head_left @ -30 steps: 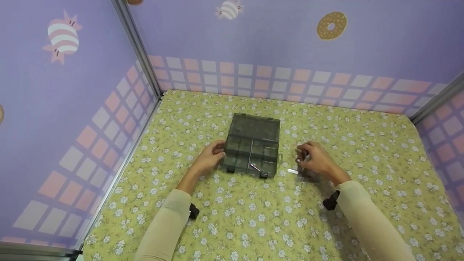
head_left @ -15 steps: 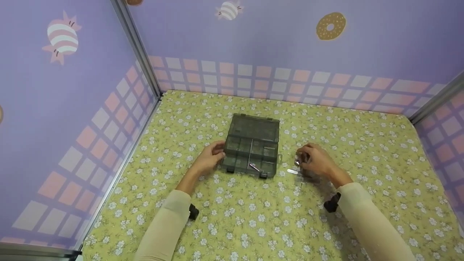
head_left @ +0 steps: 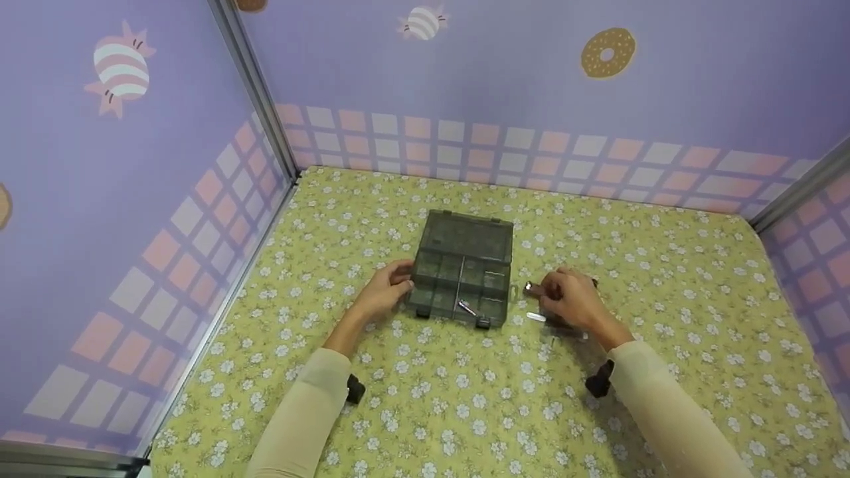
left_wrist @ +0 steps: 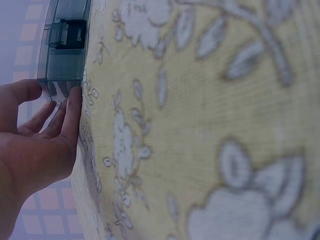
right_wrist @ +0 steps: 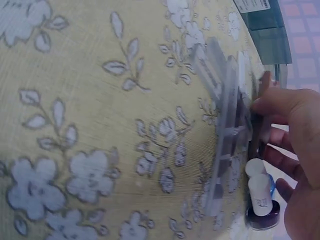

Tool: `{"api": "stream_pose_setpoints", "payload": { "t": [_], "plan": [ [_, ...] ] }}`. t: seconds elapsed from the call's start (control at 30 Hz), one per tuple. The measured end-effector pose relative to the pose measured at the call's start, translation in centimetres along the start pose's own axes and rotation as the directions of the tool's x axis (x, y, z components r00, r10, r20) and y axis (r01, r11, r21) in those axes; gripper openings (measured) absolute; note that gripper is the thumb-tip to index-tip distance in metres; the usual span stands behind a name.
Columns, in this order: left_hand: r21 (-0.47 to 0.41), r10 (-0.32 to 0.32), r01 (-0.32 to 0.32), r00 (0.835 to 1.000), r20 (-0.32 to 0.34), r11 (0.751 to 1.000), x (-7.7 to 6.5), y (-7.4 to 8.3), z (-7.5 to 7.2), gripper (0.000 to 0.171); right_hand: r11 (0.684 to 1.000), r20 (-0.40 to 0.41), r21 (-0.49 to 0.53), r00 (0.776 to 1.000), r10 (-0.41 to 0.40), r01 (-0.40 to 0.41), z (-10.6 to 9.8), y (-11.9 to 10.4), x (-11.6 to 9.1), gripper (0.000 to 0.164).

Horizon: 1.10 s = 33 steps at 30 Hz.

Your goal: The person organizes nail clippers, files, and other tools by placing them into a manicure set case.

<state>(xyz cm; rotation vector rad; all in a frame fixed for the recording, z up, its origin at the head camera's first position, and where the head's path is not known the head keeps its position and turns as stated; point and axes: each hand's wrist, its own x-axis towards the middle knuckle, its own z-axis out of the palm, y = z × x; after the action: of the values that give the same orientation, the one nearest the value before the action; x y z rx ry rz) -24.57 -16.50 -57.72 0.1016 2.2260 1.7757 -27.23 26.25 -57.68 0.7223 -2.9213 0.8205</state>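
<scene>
A smoky-grey compartment box (head_left: 458, 292) stands with its lid (head_left: 467, 236) raised back. In one front compartment lies a small pinkish metallic piece (head_left: 467, 307). My left hand (head_left: 384, 292) holds the box's left side, thumb near the front corner; the left wrist view shows the fingertips (left_wrist: 74, 97) low against its end. To the right of the box, my right hand (head_left: 574, 299) pinches a slim dark brown strip (right_wrist: 261, 107) with a shiny end, its exact kind unclear. Beneath that hand are clear plastic pieces (right_wrist: 227, 130) and a pale flat strip (head_left: 536, 317).
Small white-capped containers (right_wrist: 260, 192) and a dark, squat bottle (right_wrist: 263, 217) are beside the right hand. A flowered cloth (head_left: 431, 398) covers the table. Patterned panels (head_left: 518, 86) wall the back and sides, with metal posts (head_left: 255, 86) at the corners.
My right hand has turned slightly and shifted, and the dark strip with its shiny end now points left toward the box. The left hand and box have stayed in place.
</scene>
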Motion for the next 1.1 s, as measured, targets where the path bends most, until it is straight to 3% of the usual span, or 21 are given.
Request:
{"api": "stream_pose_setpoints", "payload": {
  "t": [0.17, 0.3, 0.67, 0.9, 1.1],
  "plan": [
    [-0.015, 0.019, -0.018, 1.000, 0.015, 1.000, 0.0, 0.0, -0.2, 0.053, 0.986, 0.017, 0.152, 0.998, 0.064, -0.066, -0.7, -1.0, 0.4, 0.013],
    [-0.003, 0.024, -0.024, 1.000, 0.014, 1.000, -0.1, 0.1, -0.4, 0.054, 0.979, 0.041, 0.199, 0.998, 0.043, -0.050, -1.1, -2.7, 1.2, 0.015],
    [0.003, 0.003, -0.003, 1.000, 0.021, 1.000, 0.1, 0.0, -0.2, 0.054, 0.969, 0.011, 0.217, 0.993, -0.119, 0.113, 0.8, -7.8, 2.7, 0.010],
    [-0.009, 0.022, -0.022, 0.999, 0.027, 1.000, 0.0, -0.1, -0.3, 0.053, 0.966, 0.054, 0.212, 0.986, -0.159, 0.145, 2.4, -9.9, 3.1, 0.010],
    [-0.008, 0.024, -0.023, 0.999, 0.037, 1.000, 0.1, -0.2, -0.3, 0.053, 0.973, 0.060, 0.164, 0.983, -0.173, 0.162, 3.8, -10.4, 3.0, 0.010]
  ]
}}
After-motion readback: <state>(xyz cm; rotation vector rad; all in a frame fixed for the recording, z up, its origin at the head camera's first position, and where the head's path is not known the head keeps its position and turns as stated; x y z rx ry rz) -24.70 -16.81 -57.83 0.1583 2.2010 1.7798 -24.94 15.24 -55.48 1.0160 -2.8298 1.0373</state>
